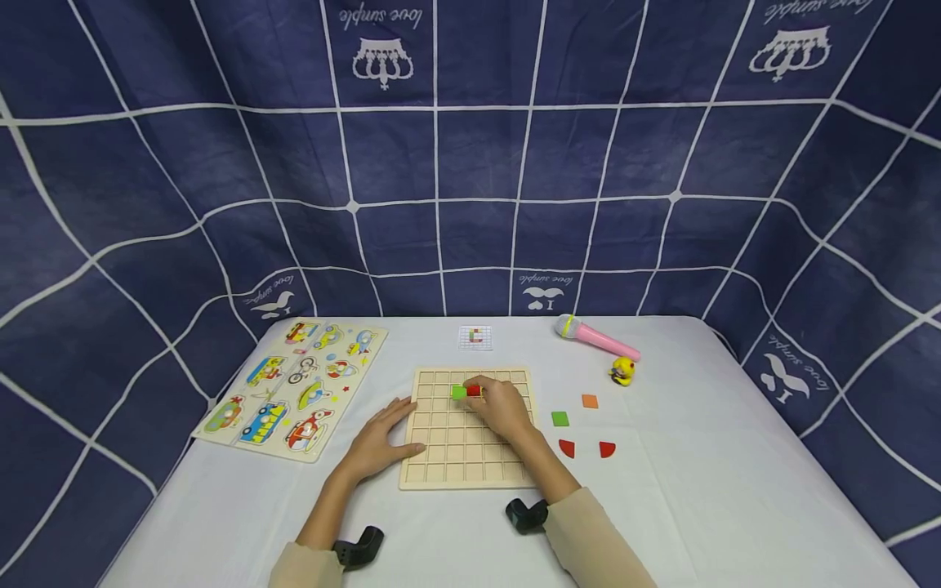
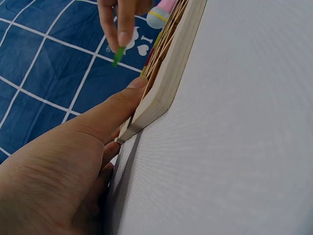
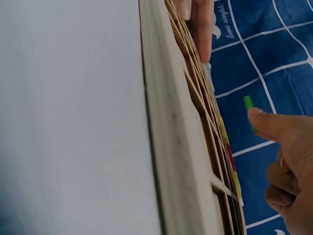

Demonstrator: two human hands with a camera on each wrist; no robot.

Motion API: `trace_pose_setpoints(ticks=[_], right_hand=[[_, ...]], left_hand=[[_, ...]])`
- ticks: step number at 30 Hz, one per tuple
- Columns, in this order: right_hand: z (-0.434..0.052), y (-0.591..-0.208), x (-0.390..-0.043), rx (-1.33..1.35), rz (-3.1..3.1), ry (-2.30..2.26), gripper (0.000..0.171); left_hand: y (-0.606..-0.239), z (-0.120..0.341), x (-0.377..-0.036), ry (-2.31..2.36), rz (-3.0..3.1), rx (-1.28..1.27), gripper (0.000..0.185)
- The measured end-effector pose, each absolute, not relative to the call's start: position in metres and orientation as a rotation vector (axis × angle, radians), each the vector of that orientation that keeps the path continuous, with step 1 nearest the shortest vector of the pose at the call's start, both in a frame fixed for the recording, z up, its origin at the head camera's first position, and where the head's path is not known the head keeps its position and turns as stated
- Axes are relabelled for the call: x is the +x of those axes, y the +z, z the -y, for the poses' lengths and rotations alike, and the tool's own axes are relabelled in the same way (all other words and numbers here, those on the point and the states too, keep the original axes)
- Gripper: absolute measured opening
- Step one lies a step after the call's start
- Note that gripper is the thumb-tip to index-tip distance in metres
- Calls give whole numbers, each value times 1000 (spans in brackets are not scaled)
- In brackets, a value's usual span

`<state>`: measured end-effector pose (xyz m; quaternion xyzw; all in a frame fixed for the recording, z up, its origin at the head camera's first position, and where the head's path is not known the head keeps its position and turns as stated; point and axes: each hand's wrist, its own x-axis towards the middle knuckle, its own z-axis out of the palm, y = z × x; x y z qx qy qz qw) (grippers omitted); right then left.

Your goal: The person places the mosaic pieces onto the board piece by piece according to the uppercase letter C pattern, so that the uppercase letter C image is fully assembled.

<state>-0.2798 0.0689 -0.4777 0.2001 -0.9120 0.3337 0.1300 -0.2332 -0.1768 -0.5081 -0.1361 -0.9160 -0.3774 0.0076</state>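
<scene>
My left hand (image 1: pixel 376 441) rests along the left edge of a wooden grid board (image 1: pixel 466 482). In the left wrist view, its thumb lies on the rim near a corner, with the other fingers at the side. Over the upper middle of the board, my right hand (image 1: pixel 501 406) pinches a green square tile (image 1: pixel 459 392) between thumb and fingertips; the right wrist view shows that tile (image 3: pixel 248 103) edge-on above the grid. A red piece (image 1: pixel 474 390) shows beside the fingers. Slivers of red and yellow (image 3: pixel 231 156) appear along the board's surface, mostly hidden.
Right of the board lie a green square (image 1: pixel 560 419), an orange square (image 1: pixel 590 401) and two red quarter-round pieces (image 1: pixel 607 449). A pattern card (image 1: pixel 475 338) lies behind the board. Farther right are a pink toy microphone (image 1: pixel 604 339) and yellow toy (image 1: pixel 622 371). A picture puzzle (image 1: pixel 294 388) lies left.
</scene>
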Motion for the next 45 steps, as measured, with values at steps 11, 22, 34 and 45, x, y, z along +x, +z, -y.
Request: trace_pose_setpoints(ticks=[11,22,34,45], right_hand=[[-64,-490,-282,639,2723,929,25],[-65,-498,-284,623,2737,946,28],[-88,-486,-278,619,2701,1033,29],[-155,-472,-268,548,2704,1025,26]], left_hand=[[-507,176,-233,-1176,2864,-423,83],[-510,177,-233,-1179,2864,-428,84],[-505,175,-232,-1177,2873,-420,83],[-507,177,-234,-1141,2876,-433,83]])
